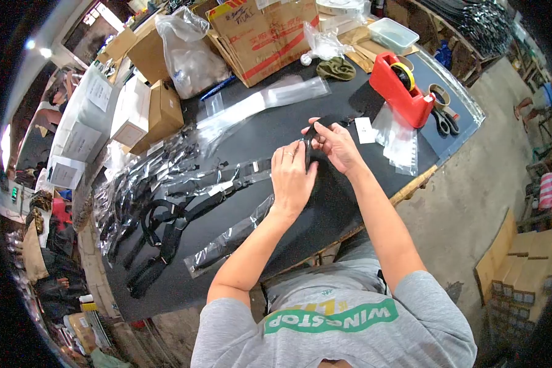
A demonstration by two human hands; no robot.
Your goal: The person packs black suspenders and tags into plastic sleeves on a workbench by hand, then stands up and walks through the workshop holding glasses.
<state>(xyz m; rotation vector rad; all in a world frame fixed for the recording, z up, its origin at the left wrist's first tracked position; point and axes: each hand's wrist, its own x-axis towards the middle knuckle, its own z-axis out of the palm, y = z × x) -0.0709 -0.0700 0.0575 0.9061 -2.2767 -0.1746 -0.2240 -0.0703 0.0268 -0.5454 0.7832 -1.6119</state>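
Black strap (309, 142), one, held in both hands: left hand (292, 184) on its near part, right hand (338, 147) at its upper end. Dark-topped table (239, 144) beneath. Red tape dispenser (400, 91), scissors (444, 121) just beside it. Clear plastic sleeves (398, 141), near dispenser. White tag (365, 130). Strap bundle (165, 230), black, looped. Open carton (265, 40), beyond.

"What kind of place is this?"
"It looks like a packing workshop."
"How can you tell?"
"See the big table (242, 136), brown box (267, 40), red tape holder (391, 83), scissors (443, 124) and lots of clear bags (113, 205). The floor (463, 162) is bare and gray."
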